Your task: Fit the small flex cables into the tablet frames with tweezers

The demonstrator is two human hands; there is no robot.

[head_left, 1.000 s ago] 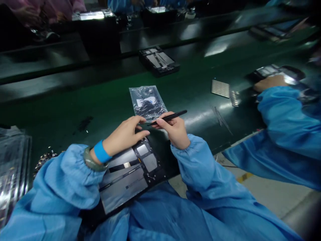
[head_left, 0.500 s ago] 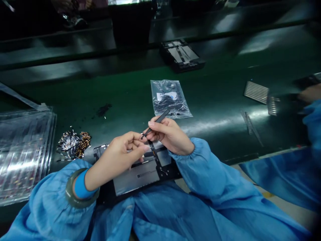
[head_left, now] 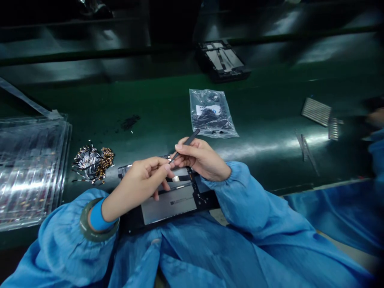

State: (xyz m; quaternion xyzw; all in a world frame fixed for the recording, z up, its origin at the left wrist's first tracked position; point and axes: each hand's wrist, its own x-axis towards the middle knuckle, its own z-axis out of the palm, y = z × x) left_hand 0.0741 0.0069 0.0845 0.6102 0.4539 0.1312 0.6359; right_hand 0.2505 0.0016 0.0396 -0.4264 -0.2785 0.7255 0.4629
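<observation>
A black opened tablet body (head_left: 168, 206) with grey inner plates lies at the near edge of the green belt, partly over my lap. My left hand (head_left: 142, 182) rests on its upper part, fingers curled and pressing near a small part I cannot make out. My right hand (head_left: 201, 158) grips black tweezers (head_left: 186, 143), their tip pointing down-left toward my left fingertips. A clear bag of small dark parts (head_left: 211, 113) lies just beyond my hands.
A pile of small gold and black connectors (head_left: 93, 162) lies left of the tablet, beside stacked clear trays (head_left: 30, 168). Another opened tablet (head_left: 223, 61) sits farther up the belt. Ribbed metal strips (head_left: 318, 112) and a co-worker's blue sleeve (head_left: 345, 212) are at right.
The view has swung left and down. The tweezers have tilted from lying level to pointing down at my left fingertips, and both hands have drawn together over the tablet.
</observation>
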